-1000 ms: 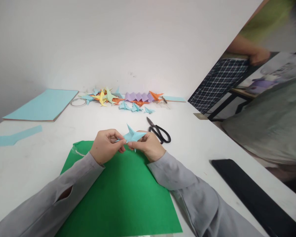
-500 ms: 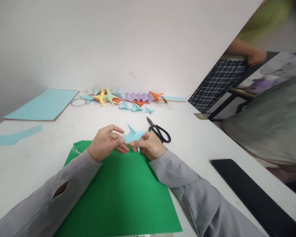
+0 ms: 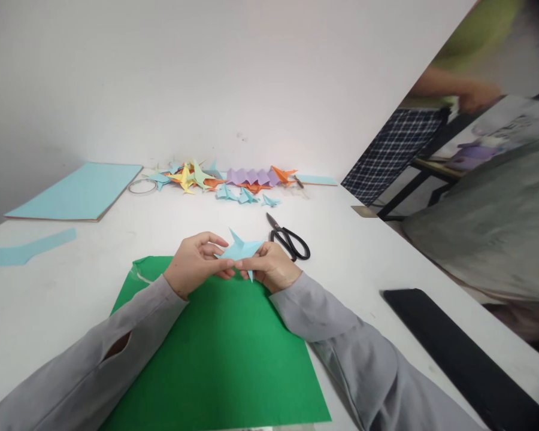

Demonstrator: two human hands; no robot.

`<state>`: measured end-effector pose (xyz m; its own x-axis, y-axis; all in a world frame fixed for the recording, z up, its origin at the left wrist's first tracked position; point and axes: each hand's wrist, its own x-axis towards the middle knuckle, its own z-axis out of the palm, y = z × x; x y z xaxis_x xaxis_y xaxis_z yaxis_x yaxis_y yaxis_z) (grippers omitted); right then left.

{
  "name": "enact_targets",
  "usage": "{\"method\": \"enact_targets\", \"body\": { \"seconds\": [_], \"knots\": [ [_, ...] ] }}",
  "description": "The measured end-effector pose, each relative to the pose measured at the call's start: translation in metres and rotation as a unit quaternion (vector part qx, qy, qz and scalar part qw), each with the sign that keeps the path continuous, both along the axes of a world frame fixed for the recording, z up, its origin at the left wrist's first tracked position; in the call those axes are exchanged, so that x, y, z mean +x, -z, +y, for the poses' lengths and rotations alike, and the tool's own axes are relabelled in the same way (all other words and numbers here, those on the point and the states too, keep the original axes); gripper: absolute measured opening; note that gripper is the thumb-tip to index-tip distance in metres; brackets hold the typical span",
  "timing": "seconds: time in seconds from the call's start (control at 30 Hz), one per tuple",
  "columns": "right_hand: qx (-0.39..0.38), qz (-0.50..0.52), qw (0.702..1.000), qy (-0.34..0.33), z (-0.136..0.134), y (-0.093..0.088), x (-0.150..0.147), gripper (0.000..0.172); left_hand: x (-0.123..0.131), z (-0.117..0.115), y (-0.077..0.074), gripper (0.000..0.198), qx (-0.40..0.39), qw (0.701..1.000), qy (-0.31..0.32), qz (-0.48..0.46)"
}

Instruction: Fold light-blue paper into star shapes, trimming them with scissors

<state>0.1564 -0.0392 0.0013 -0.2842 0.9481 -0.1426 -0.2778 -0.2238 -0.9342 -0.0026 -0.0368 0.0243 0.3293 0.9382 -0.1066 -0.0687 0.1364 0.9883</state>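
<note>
A light blue folded paper figure with pointed fins is held up between both hands, over the far edge of a green sheet. My left hand pinches its left end, thumb along the lower edge and fingers behind. On the other side, my right hand grips the right part between thumb and fingers. One point of the paper sticks up and another hangs down near the right thumb. The fingers behind the paper are partly hidden. Black-handled scissors lie just beyond my right hand.
Several colourful folded paper figures lie by the wall, with a purple pleated strip and a tape roll. Light blue sheets and a cut strip lie left. A black slab lies right; people stand beyond the table.
My left hand has shifted slightly right, its thumb now resting along the figure's lower edge close to the right thumb. The co-worker's hand at the upper right has moved further right.
</note>
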Motion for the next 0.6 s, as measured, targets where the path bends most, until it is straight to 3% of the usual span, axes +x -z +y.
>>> {"method": "enact_targets", "body": {
  "seconds": [0.33, 0.6],
  "knots": [
    [0.013, -0.026, 0.999, -0.021, -0.0028, -0.0028, 0.0004, 0.015, -0.0015, 0.0000, -0.0038, 0.046, -0.050, 0.998, 0.031, -0.005],
    [-0.040, -0.007, 0.999, -0.015, -0.0022, -0.0076, 0.0015, 0.017, -0.0025, 0.0009, -0.0035, 0.044, -0.060, 0.998, 0.007, -0.005]
  ]
}}
